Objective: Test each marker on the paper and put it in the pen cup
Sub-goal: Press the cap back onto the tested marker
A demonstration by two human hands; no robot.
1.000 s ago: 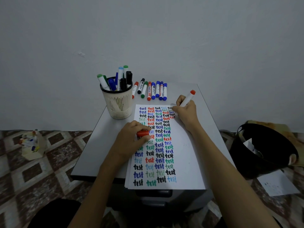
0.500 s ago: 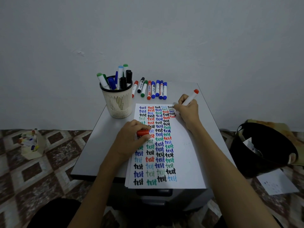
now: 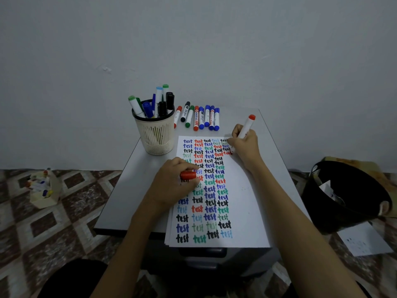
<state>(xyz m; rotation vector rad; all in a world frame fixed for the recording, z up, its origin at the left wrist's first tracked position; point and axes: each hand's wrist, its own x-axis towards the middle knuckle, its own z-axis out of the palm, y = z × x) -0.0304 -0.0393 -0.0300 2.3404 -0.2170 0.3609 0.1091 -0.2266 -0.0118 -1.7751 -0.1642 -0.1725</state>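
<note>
A person's right hand gripped an uncapped red marker, fingers curled round the barrel and the tip pressed to the paper just below the fingertips, where a red "test" was being written at the end of a line. The left hand rested on the sheet, thumb and forefinger pinching the red cap and the other fingers curled under it.

The job looked well past halfway. Columns of the word in black, blue, red and green filled the sheet beneath both hands, and the pen cup, beyond the left knuckles, already bristled with markers. Eight capped markers lay in a row past the cup and to the left of the right-hand fingers, apparently untested. The red one had yet to be capped and dropped in.

Against the frames of a second before, little had changed. The right hand had edged slightly along its line, fresh red lettering stood beside its fingertips, and the left hand kept the same hold on the cap. The cup and the row were untouched.
</note>
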